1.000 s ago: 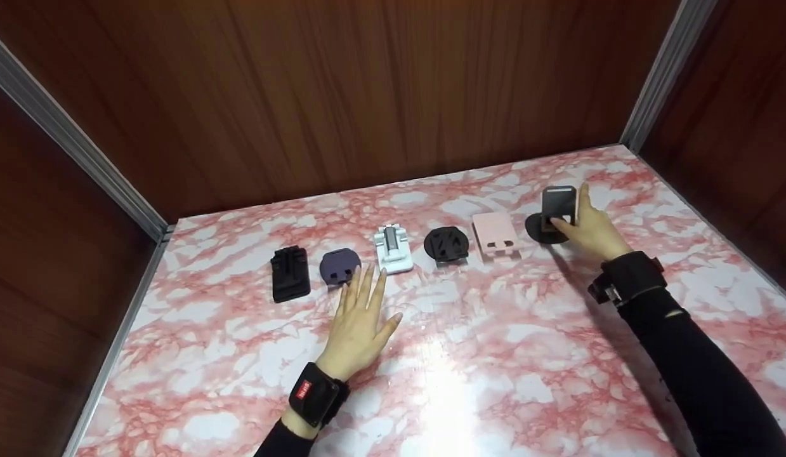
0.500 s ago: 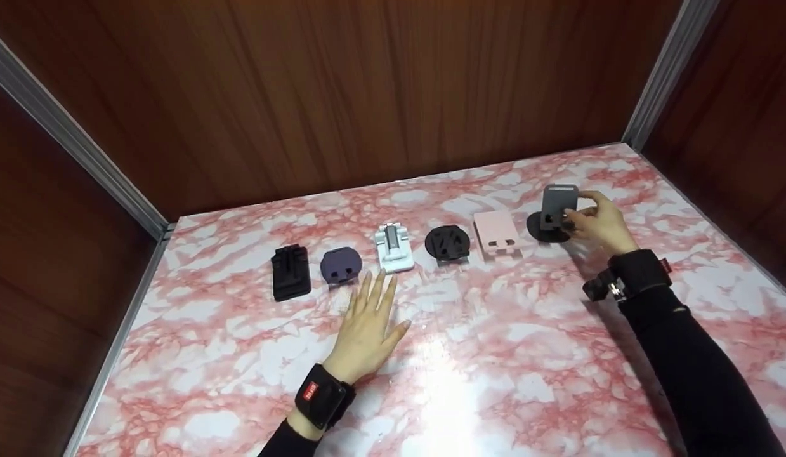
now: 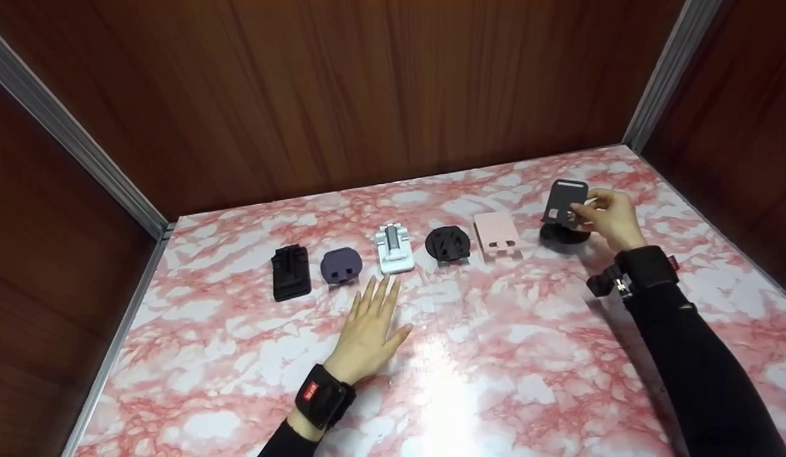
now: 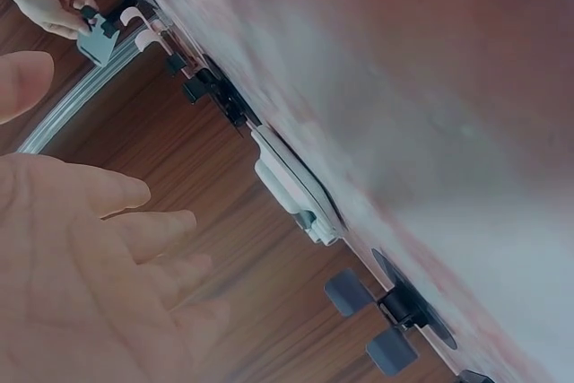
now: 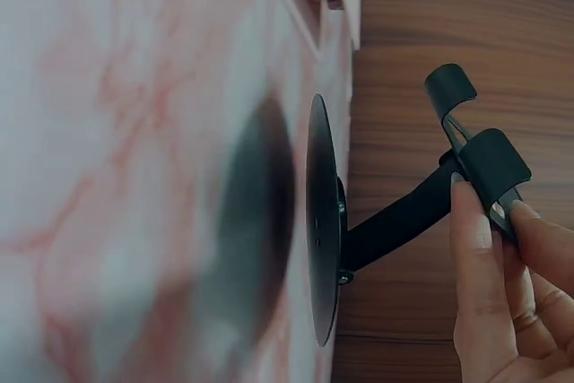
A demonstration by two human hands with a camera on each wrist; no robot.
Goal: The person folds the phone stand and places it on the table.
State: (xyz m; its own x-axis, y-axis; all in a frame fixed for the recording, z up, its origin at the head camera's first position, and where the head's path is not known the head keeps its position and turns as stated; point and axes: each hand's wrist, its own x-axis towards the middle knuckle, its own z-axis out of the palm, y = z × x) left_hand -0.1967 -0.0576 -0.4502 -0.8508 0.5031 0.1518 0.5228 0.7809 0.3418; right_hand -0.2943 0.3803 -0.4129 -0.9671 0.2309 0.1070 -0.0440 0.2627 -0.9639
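At the right end of a row, my right hand [image 3: 613,221] pinches a dark grey phone stand [image 3: 566,198] by its upright plate, thumb on one side and fingers on the other. In the right wrist view, the stand's round base [image 5: 323,221] is tilted, with its shadow on the tabletop apart from it. Two curved lips [image 5: 495,166] stick out from the plate by the fingertips. My left hand [image 3: 364,336] is spread with straight fingers, holding nothing. Its fingertips lie just in front of a white folded phone stand [image 3: 394,252].
Left of the held stand are a pink stand [image 3: 496,230] and a round black one [image 3: 448,242]. A purple round stand [image 3: 340,263] and a black folded stand [image 3: 291,274] are on the left. Wooden panels [image 3: 393,95] enclose the marbled table [image 3: 240,381].
My right hand has shifted slightly right and turned the grey stand, its base now tilted and nearer to me. The left hand has drawn back a little from the purple stand.
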